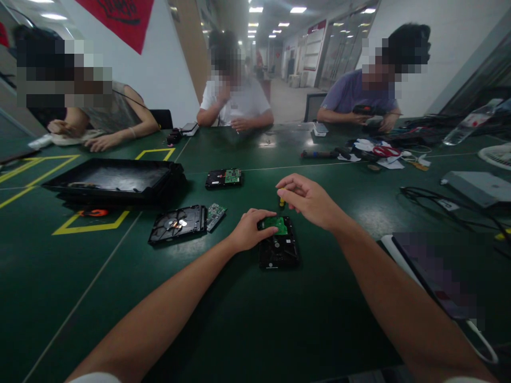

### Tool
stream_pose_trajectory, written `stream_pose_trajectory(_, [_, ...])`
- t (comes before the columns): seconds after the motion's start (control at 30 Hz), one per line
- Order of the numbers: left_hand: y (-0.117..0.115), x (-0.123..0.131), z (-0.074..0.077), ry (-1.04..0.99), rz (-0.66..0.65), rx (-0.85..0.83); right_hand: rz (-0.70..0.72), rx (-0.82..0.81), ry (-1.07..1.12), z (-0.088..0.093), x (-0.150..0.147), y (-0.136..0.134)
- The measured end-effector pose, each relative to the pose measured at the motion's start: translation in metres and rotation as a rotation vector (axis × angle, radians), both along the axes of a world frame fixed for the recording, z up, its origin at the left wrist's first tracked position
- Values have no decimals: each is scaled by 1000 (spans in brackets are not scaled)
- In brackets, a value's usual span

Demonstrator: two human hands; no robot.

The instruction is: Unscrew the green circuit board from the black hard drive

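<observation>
Apparently close work: left hand point(252, 230) loosely spread on a black drive point(285, 252), right hand point(307, 202) pinching a yellow tool point(282, 201).
Drive flat on green table point(223, 319), ahead of the forearms; tool at its far edge, tip contact unclear. Risk, my reading: light left hold lets drive twist, tip skids across green board point(282, 225). Count: one drive under hand, second drive point(189, 223) leftward, third drive point(215, 178) beyond, one loose circuit board point(216, 217), three people point(245, 101) opposite.
</observation>
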State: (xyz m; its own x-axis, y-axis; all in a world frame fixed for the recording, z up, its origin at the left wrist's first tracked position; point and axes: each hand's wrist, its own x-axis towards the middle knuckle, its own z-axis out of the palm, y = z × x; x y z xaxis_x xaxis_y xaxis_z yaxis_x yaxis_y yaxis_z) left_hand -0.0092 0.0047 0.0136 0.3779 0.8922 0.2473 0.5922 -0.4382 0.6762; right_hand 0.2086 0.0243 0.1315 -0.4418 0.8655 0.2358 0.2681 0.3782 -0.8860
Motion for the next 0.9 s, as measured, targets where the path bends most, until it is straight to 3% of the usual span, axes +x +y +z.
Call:
stream_pose_trajectory(0.2, [1, -1, -2, -3, -2, 20, -25, -63, -4, 0, 0, -1])
stream_pose_trajectory(0.4, [1, 0, -3, 2, 1, 20, 50, -80, 49, -1, 0, 1])
stream_pose_trajectory(0.6, [1, 0, -3, -1, 0, 19, 77, -54, 93, -15, -1, 9])
stream_pose_trajectory(0.77, [1, 0, -2, 1, 6, 13, 35, 4, 83, -21, -1, 10])
stream_pose_trajectory(0.9, [2, 1, -3, 8, 14, 8, -76, 169, -44, -23, -1, 8])
